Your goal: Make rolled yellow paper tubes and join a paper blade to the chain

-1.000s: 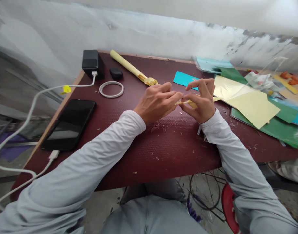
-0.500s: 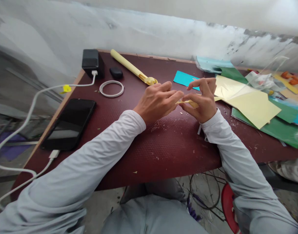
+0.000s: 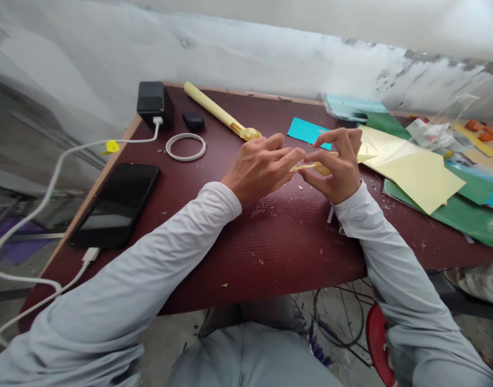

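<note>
Over the middle of the table, a narrow strip of yellow paper (image 3: 321, 169) runs between my two hands. My left hand (image 3: 262, 164) is closed, back up, with its fingertips at the strip's left end. The thumb and index finger of my right hand (image 3: 338, 166) pinch the strip, while the other fingers are bent above it. Part of the strip is hidden behind the right fingers, and its pale end shows to their right. Just beyond my left hand lies a rolled yellow paper tube (image 3: 214, 106), with a looped or folded paper piece (image 3: 250, 133) at its near end.
A turquoise card (image 3: 306, 131) lies behind my hands. To the right are yellow sheets (image 3: 427, 180), green sheets (image 3: 464, 217), plastic wrapping and orange-handled scissors (image 3: 486, 134). On the left are a phone (image 3: 116, 204), a black charger (image 3: 152, 102), a white cable (image 3: 56, 166) and a white ring (image 3: 185, 147).
Both hands keep nearly the same place and grip on the strip. The strip's end to the right of my right hand has shifted slightly. The view has moved very little.
</note>
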A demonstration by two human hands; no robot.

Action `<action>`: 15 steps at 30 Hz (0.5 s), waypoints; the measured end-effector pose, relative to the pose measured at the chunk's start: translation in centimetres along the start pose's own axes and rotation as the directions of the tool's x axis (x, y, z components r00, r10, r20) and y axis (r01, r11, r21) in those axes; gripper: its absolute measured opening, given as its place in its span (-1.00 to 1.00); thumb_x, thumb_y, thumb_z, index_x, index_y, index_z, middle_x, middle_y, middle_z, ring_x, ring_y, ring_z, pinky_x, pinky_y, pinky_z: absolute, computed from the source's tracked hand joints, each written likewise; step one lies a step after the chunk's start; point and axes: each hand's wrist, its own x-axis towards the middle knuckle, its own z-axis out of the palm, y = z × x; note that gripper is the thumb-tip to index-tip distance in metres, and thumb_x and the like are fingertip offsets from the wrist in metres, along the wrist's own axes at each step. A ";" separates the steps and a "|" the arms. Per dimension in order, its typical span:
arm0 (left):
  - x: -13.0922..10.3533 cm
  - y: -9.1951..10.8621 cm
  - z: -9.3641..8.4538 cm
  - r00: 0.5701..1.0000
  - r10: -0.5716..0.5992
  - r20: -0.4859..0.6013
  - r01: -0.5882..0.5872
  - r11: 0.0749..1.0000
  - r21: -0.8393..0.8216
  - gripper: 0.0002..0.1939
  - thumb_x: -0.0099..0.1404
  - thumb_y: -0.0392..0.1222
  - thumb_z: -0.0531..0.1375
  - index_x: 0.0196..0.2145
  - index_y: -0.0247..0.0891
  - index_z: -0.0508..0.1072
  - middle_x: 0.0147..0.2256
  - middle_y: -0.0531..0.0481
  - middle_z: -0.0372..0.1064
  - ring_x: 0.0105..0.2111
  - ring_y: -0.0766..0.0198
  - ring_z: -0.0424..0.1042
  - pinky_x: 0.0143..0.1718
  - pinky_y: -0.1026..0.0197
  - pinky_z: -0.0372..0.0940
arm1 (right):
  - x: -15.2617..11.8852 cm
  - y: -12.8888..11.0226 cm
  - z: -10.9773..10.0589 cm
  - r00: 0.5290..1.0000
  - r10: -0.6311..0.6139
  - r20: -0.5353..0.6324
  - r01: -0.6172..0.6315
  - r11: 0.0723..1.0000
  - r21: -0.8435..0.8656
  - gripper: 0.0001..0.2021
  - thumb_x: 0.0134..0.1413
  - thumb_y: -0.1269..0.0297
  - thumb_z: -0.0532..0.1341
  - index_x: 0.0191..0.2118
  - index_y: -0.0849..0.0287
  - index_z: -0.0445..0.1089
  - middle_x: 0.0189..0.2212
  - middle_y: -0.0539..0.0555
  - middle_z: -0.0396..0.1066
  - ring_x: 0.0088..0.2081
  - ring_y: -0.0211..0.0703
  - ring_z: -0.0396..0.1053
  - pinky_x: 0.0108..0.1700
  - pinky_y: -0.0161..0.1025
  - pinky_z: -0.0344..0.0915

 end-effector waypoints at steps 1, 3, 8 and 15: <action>0.0 0.0 0.0 1.000 -0.002 0.003 0.002 1.000 -0.002 -0.70 0.53 -0.11 0.07 0.13 -0.17 0.42 -0.14 -0.13 0.52 -0.04 0.00 0.45 -0.01 -0.04 0.29 | 0.0 -0.1 -0.1 1.000 -0.014 -0.025 0.014 1.000 0.009 -0.78 0.26 -0.01 0.30 -0.21 0.01 0.55 0.06 0.12 0.40 0.17 0.25 0.22 0.20 0.34 0.18; 0.0 -0.1 0.1 1.000 -0.005 0.005 0.005 1.000 -0.005 -0.69 0.53 -0.10 0.07 0.14 -0.17 0.41 -0.13 -0.14 0.52 -0.02 -0.01 0.45 0.00 -0.06 0.29 | 0.1 -0.2 -0.2 0.995 -0.054 -0.085 0.056 0.998 0.024 -0.83 0.24 0.06 0.34 -0.28 0.01 0.56 0.02 0.11 0.43 0.10 0.19 0.25 0.17 0.28 0.22; 0.0 0.0 0.1 1.000 -0.002 -0.025 0.002 1.000 0.002 -0.70 0.54 -0.07 0.06 0.11 -0.18 0.42 -0.17 -0.14 0.52 -0.07 0.01 0.47 -0.04 -0.05 0.31 | 0.2 -0.4 -0.3 0.996 -0.052 -0.068 0.052 0.999 -0.004 -0.83 0.24 0.10 0.34 -0.30 0.05 0.56 0.01 0.15 0.43 0.10 0.22 0.26 0.16 0.30 0.23; 0.1 0.1 0.0 1.000 -0.008 -0.022 0.008 1.000 0.002 -0.72 0.54 -0.08 0.09 0.07 -0.21 0.46 -0.17 -0.14 0.53 -0.07 0.01 0.47 -0.04 -0.04 0.31 | 0.3 -0.5 -0.5 0.997 -0.031 -0.074 0.030 0.999 -0.013 -0.79 0.22 0.04 0.36 -0.33 0.03 0.56 -0.01 0.12 0.44 0.09 0.20 0.28 0.15 0.28 0.27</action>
